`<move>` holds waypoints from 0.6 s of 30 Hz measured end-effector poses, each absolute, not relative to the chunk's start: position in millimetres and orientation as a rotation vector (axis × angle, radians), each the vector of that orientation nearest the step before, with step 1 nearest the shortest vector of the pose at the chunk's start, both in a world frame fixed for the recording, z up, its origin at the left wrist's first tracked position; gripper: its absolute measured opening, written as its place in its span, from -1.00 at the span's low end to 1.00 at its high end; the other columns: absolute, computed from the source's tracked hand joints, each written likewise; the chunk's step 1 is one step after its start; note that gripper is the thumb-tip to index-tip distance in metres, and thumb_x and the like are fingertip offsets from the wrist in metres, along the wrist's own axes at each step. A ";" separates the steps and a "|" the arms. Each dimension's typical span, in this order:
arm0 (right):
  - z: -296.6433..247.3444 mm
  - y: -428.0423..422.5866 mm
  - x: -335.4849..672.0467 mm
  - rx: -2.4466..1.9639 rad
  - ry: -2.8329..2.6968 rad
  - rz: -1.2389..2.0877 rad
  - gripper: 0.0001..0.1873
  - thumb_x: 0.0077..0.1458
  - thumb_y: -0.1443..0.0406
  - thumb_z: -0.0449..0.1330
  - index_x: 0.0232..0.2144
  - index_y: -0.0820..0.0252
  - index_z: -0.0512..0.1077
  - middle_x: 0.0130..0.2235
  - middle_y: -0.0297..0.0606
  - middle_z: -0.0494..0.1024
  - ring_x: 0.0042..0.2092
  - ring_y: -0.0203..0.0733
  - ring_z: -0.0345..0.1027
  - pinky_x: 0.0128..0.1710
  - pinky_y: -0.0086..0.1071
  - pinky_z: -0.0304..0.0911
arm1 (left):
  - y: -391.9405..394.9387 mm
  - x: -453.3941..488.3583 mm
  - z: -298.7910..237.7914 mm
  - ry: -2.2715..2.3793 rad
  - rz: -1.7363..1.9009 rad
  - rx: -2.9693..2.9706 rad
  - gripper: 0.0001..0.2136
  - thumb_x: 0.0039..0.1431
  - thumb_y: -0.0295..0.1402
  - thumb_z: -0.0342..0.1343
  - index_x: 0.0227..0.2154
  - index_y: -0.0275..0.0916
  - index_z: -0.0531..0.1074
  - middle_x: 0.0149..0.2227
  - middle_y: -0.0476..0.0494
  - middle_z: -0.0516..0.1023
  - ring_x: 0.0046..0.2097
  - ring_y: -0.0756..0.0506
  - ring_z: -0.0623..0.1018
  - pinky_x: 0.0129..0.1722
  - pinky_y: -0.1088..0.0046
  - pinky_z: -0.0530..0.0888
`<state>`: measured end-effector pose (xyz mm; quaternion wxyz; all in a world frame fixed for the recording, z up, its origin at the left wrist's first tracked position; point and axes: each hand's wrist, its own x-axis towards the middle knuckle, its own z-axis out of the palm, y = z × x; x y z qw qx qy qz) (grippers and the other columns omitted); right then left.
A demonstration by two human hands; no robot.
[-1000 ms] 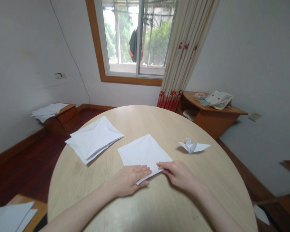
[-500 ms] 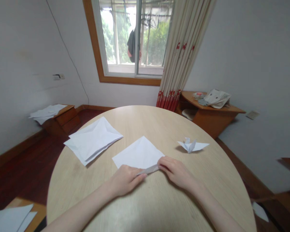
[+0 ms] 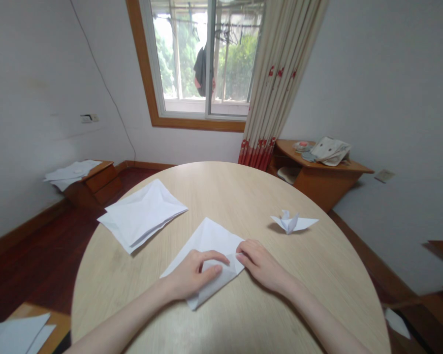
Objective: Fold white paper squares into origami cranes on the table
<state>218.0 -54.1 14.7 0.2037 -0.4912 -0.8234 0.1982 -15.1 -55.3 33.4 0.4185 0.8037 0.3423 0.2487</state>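
A white sheet of paper (image 3: pixel 210 236) with creases lies on the table in front of me, turned so that one corner points away. Over its near part rests my left hand (image 3: pixel 197 273), the index finger and thumb stretched apart, nothing between them. The other fingers of that hand are partly hidden. My right hand (image 3: pixel 258 263) has its fingers curled round the right corner of the sheet, where the paper is folded over a little. To the right of the sheet stands a folded paper crane (image 3: pixel 291 223).
The round wooden table (image 3: pixel 221 184) bears a stack of white paper (image 3: pixel 147 211) at the left. Beyond it stand a small cabinet (image 3: pixel 103 184) with papers and a corner shelf (image 3: pixel 332 172) with a cloth bag. More paper (image 3: pixel 16 334) lies at lower left.
The sheet has turned and come nearer, its near corner now showing below my left hand. My left thumb and index finger have spread off the edge; my right hand stays at the right corner.
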 end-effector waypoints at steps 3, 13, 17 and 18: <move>13.4 -55.1 217.4 -1.322 -2.331 0.534 -0.81 0.26 0.35 -0.04 -0.41 0.15 0.26 -0.34 -0.29 0.42 -0.22 -0.16 0.26 -0.08 -0.20 0.11 | -53.6 -16.9 30.6 0.799 0.605 1.990 -0.50 0.23 0.05 -0.11 -0.16 -0.25 0.54 -0.24 -0.12 0.60 -0.24 -0.14 0.55 -0.17 0.42 0.40; 17.7 -59.6 211.6 -1.245 -2.418 0.613 -0.78 0.25 0.35 -0.03 -0.47 0.15 0.20 -0.40 -0.39 0.39 -0.24 -0.21 0.25 -0.02 -0.15 -0.01 | -46.5 -15.6 33.7 0.730 0.679 1.755 -0.27 0.16 0.24 -0.28 -0.38 -0.30 0.60 -0.16 -0.31 0.59 -0.18 -0.19 0.56 -0.20 0.33 0.44; 20.2 -63.1 206.7 -1.190 -2.454 0.607 -0.77 0.26 0.34 -0.03 -0.48 0.15 0.19 -0.41 -0.39 0.38 -0.26 -0.23 0.22 -0.06 -0.21 0.00 | -42.6 -10.9 23.5 0.796 0.681 1.759 -0.55 0.14 0.02 0.08 -0.57 -0.30 0.53 -0.35 -0.17 0.54 -0.37 -0.05 0.50 -0.33 0.47 0.38; 20.9 -64.1 205.5 -1.176 -2.464 0.604 -0.76 0.26 0.35 -0.03 -0.48 0.15 0.19 -0.40 -0.39 0.38 -0.27 -0.23 0.22 -0.06 -0.22 0.00 | -42.4 -9.8 21.4 0.809 0.702 1.777 -0.61 0.10 -0.04 0.16 -0.61 -0.29 0.50 -0.37 -0.14 0.53 -0.35 -0.04 0.48 -0.31 0.47 0.37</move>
